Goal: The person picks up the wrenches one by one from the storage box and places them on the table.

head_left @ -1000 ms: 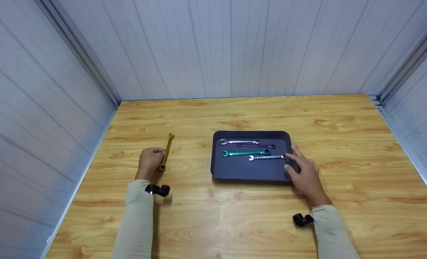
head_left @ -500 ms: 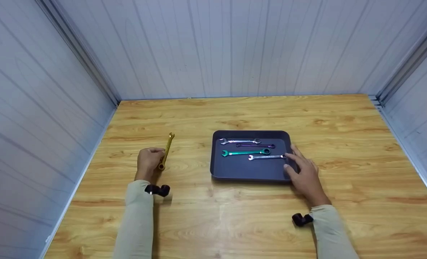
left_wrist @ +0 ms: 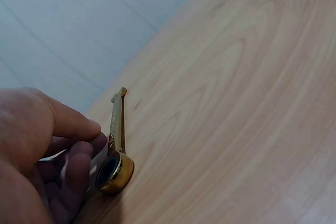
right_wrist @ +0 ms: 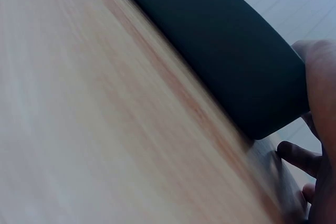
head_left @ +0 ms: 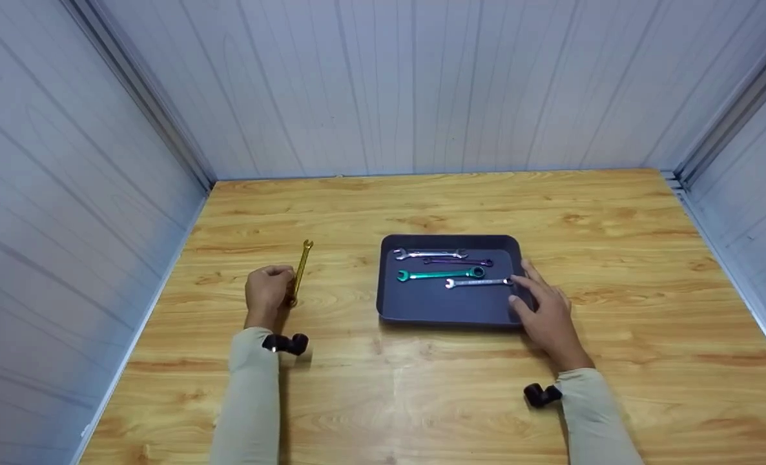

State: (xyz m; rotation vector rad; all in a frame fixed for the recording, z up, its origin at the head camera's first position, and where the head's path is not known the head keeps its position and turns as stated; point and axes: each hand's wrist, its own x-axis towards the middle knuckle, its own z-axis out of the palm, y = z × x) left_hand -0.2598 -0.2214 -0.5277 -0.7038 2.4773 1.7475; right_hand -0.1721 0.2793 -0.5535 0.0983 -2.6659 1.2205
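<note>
My left hand (head_left: 268, 290) pinches a gold combination wrench (head_left: 301, 268) by its shaft, on the left of the table. In the left wrist view this wrench (left_wrist: 116, 135) has its ring end nearest the camera, low over or on the wood, and the fingertips (left_wrist: 94, 129) meet its left side. My right hand (head_left: 548, 316) rests over the right rim of a dark grey tray (head_left: 447, 310) with fingers spread. Inside lie a silver open-ended wrench (head_left: 430, 254), a thin purple wrench (head_left: 458, 261), a green wrench (head_left: 441, 274) and a small silver wrench (head_left: 478, 283) near the right fingertips.
The wooden table (head_left: 383, 387) meets pale panel walls (head_left: 383, 84) at the back and both sides. Each wrist wears a small black camera (head_left: 285, 344). Bare wood separates the gold wrench from the tray.
The gold wrench has turned slightly about its shaft, so its ring end shows less of its face. My left forearm has shifted a little to the right; the right hand and tray stay put.
</note>
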